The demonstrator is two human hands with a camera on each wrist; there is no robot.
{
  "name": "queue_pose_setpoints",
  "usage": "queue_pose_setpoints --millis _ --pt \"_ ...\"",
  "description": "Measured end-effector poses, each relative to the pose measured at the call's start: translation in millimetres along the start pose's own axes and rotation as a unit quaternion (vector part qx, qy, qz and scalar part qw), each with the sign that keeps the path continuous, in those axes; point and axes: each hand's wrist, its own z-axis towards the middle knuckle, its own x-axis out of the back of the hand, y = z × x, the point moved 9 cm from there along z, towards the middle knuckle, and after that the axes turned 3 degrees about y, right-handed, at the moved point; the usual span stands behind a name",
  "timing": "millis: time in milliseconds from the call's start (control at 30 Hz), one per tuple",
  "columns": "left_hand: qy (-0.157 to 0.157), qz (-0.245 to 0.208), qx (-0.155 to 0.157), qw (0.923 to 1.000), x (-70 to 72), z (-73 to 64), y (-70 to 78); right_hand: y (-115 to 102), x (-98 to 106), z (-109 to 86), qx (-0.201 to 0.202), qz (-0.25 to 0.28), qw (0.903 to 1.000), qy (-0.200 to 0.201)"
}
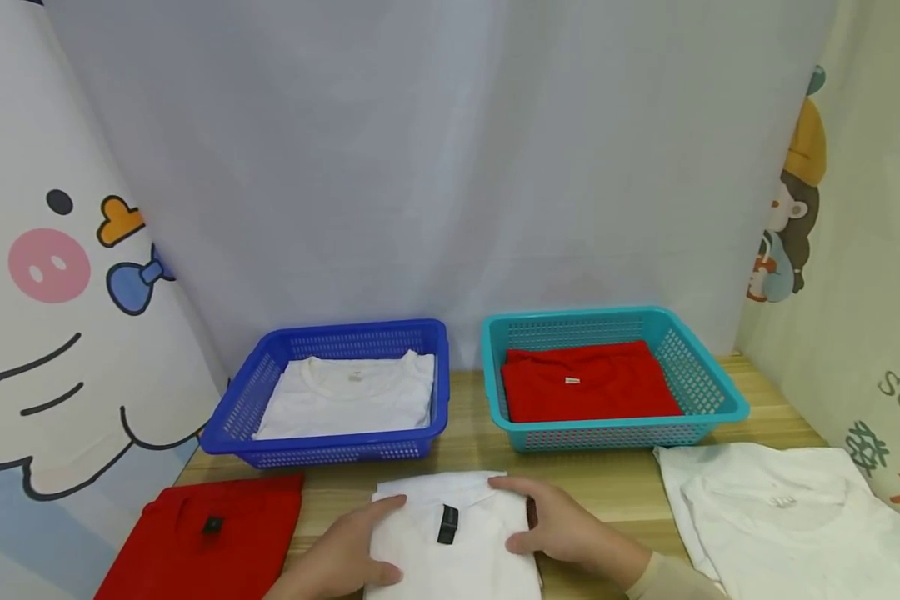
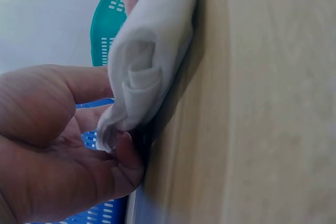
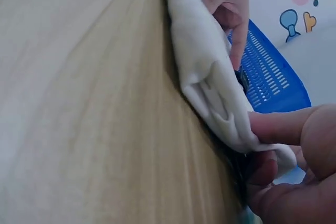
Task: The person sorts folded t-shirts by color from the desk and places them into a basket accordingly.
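A folded white T-shirt [image 1: 487, 546] with a black neck label [image 1: 447, 524] lies on the wooden table at the front middle. My left hand [image 1: 345, 546] grips its left side, and my right hand [image 1: 558, 525] grips the right. In the left wrist view, the thumb presses the upper layer of the shirt [image 2: 157, 19] while fingers curl under the edge. The right wrist view shows the right hand [image 3: 299, 166] pinching the opposite edge likewise, with rolled inner folds of the shirt [image 3: 197, 45] visible. The shirt's lower end is cut off in the head view.
A blue basket [image 1: 330, 443] holding a folded white shirt [image 1: 352, 400] stands behind on the left. Right of it, a turquoise basket [image 1: 615, 425] contains a red shirt [image 1: 592, 396]. Another red shirt [image 1: 232, 533] lies front left; a white shirt [image 1: 780, 533] lies front right.
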Motion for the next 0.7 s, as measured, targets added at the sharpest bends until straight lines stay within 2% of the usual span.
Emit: queue_pose_setpoints --millis 100,200,300,400,500,700 --pt "-0.021 -0.028 0.009 0.9994 -3.6 0.6 -0.9 4 -3 0.2 -0.011 0.084 0.9962 -0.021" --pt "-0.030 -0.038 0.012 0.9988 -4.4 0.1 0.1 2 -8 -0.9 -0.007 0.146 0.9878 -0.053" --pt "-0.014 -0.039 0.001 0.9991 -0.8 -2.1 3.3 0 -12 -3.6 -0.009 0.212 0.9741 -0.079" --pt "0.016 -0.041 -0.018 0.9989 5.0 -3.5 7.6 1 -14 -4.8 -0.015 0.265 0.9604 -0.084" --pt "0.032 -0.035 -0.022 0.9986 7.7 -4.1 8.7 3 -15 -4.8 -0.017 0.287 0.9546 -0.078" --pt "0.019 -0.015 0.015 0.9996 4.4 -2.2 2.6 4 -16 -5.0 -0.001 0.271 0.9591 -0.081"
